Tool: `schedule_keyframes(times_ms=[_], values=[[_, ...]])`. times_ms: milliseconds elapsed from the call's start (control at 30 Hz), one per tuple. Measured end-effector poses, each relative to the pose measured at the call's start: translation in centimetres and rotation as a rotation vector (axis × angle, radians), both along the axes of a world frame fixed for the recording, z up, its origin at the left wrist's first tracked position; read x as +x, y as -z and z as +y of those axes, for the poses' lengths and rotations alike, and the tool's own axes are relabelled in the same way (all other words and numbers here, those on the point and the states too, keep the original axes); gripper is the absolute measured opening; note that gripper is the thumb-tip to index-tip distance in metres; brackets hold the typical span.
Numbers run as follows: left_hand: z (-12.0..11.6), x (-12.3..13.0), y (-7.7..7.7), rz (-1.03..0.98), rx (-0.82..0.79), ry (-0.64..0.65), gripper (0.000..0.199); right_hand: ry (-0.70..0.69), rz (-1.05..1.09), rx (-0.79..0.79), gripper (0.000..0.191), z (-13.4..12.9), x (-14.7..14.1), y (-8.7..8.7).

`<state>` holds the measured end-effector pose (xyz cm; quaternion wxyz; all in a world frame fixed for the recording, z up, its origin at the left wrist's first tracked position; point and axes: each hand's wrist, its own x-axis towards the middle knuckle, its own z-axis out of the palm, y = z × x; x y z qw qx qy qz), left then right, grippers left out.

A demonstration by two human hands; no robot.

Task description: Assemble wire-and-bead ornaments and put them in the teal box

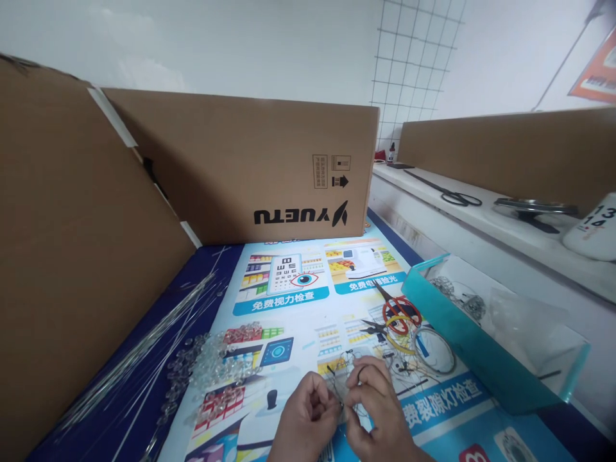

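Tightly curled left hand [312,414], loosely bent right hand [378,404], any hold unclear; glossy, clear, rounded pieces [214,360] heaped leftward

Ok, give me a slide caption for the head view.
Left hand and right hand, close together over a printed sheet: clear beads left, scissors ahead, teal box right.

Upside-down "YUETU" and an arrow stand on the far cardboard panel [240,163]; "13" over "14" on the white cup [594,234] at right; the printed sheet [298,324] reads "免费视力检查", "免费电脑验光" and, nearer right, "费裂隙灯检查"; the orange sign [597,74] is too blurred
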<state>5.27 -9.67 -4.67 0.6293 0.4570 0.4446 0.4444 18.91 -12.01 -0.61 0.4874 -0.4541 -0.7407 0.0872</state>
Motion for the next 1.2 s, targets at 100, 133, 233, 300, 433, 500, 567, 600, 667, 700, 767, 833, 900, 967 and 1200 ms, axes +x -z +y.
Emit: schedule_keyframes(times_ms=[100,133,233,300,433,500,567,600,667,700,767,833,900,967,1200], values=[[0.0,0.0,-0.5,-0.038,-0.019,-0.003,0.029,-0.019,-0.077,0.024,0.023,0.0,0.1,0.4],[0.0,0.0,-0.7,-0.053,-0.045,0.015,0.029,-0.022,-0.093,0.029,0.023,0.0,0.2,0.5],[0.0,-0.3,-1.5,-0.082,-0.157,0.102,0.03,-0.031,-0.103,0.051,0.023,0.1,0.3,0.5],[0.1,-0.5,-1.8,-0.11,-0.203,0.148,0.031,-0.045,-0.109,0.06,0.023,0.2,0.4,0.3],[0.2,-0.9,-2.1,-0.179,-0.209,0.174,0.03,-0.092,-0.163,0.097,0.023,0.2,0.8,0.0],[0.2,-1.0,-2.1,-0.196,-0.218,0.18,0.029,-0.125,-0.2,0.116,0.024,0.1,0.9,-0.2],[0.3,-1.0,-2.1,-0.203,-0.232,0.179,0.029,-0.154,-0.242,0.116,0.025,0.1,1.1,-0.4],[0.3,-1.1,-2.0,-0.204,-0.239,0.177,0.03,-0.163,-0.261,0.11,0.025,0.1,1.2,-0.5],[0.4,-1.1,-1.9,-0.21,-0.243,0.18,0.03,-0.168,-0.295,0.094,0.027,0.2,1.2,-0.9],[0.4,-1.1,-1.8,-0.217,-0.242,0.184,0.03,-0.166,-0.31,0.087,0.027,0.2,1.3,-1.1],[0.4,-1.2,-1.6,-0.226,-0.241,0.188,0.029,-0.161,-0.335,0.078,0.027,0.2,1.3,-1.4],[0.5,-1.3,-1.5,-0.226,-0.248,0.182,0.027,-0.151,-0.354,0.075,0.026,0.2,1.3,-1.6],[0.5,-1.3,-1.4,-0.215,-0.254,0.181,0.026,-0.139,-0.369,0.082,0.025,0.2,1.3,-1.5],[0.4,-1.4,-1.3,-0.201,-0.25,0.186,0.025,-0.122,-0.376,0.085,0.023,0.2,1.3,-1.4],[0.4,-1.3,-1.6,-0.157,-0.238,0.2,0.031,-0.053,-0.339,0.123,0.021,-0.1,1.1,-1.0]])
